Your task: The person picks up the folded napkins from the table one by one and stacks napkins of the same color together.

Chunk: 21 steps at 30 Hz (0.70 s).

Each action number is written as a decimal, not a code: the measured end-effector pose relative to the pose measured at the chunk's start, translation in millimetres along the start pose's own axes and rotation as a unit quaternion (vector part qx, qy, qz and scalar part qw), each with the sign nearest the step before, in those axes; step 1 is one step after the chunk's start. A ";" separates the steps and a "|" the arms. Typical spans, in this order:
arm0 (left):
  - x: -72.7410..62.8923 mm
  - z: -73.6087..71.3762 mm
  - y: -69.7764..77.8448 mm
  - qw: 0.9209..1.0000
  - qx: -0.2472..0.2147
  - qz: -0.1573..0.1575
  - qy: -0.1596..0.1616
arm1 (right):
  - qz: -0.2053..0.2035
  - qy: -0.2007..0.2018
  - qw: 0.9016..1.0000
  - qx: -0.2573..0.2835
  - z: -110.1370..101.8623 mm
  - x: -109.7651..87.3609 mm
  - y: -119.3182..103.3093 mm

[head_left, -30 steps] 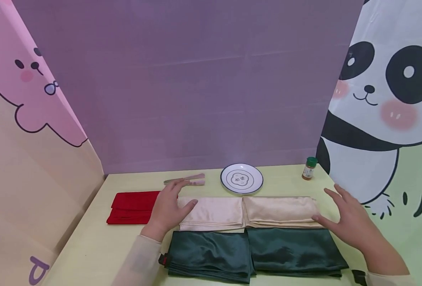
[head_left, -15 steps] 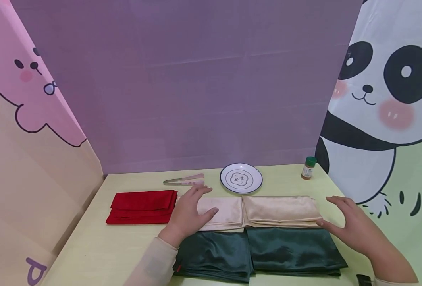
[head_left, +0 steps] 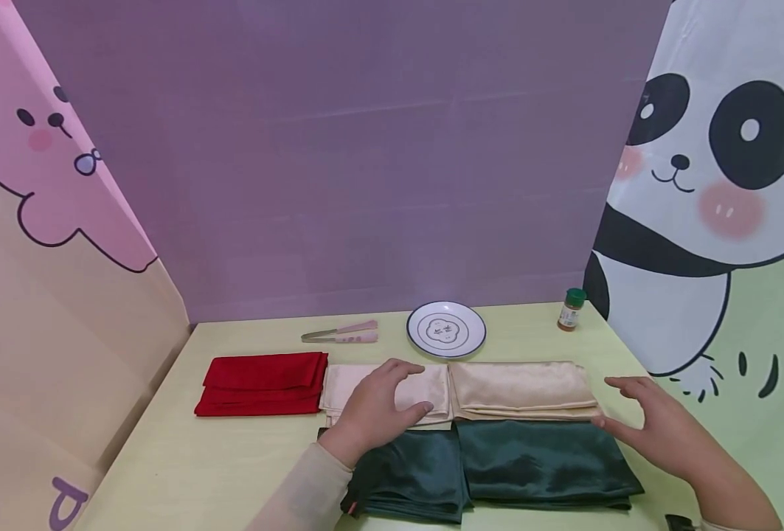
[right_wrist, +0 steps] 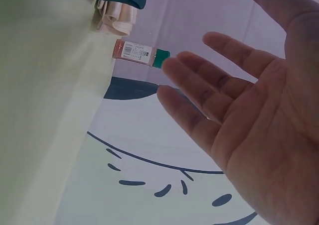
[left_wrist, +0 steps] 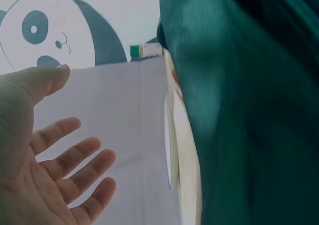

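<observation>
Head view: even, diffuse light; soft sheen on green cloth (head_left: 414, 476), faint shadow at foot of left wall (head_left: 60, 346). Wrist views dimmer, softer; green cloth blurred close up in left one; right hand (right_wrist: 264, 115) shaded.

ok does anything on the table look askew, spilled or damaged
Nothing looks spilled or damaged. One slight misalignment: where they meet, the front edge of the left green cloth reaches lower in the head view than that of the right green cloth, making a small step. The bottle stands upright, capped.
</observation>
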<state>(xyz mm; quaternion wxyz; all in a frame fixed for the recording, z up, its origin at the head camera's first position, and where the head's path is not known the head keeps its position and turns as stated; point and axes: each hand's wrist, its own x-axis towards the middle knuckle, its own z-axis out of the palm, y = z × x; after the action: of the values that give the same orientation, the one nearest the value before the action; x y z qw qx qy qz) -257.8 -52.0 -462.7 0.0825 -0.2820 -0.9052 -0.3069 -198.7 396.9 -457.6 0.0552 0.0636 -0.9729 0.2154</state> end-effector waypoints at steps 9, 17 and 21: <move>1.8 19.0 10.3 0.999 0.006 0.023 -0.025 | -0.003 -0.032 0.999 0.010 4.6 -2.1 7.6; 2.1 32.4 14.4 0.997 0.041 0.016 -0.056 | 0.023 -0.072 0.997 0.028 7.7 1.3 11.5; 2.1 36.3 17.6 0.997 0.036 0.022 -0.066 | 0.027 -0.088 0.995 0.037 8.9 2.5 12.7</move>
<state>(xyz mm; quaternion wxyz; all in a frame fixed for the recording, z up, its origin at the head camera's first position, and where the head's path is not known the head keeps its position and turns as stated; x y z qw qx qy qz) -248.9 -17.6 -482.0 0.0394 -0.3188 -0.9127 -0.2525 -203.8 404.3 -470.6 -0.0391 0.0580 -0.9666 0.2465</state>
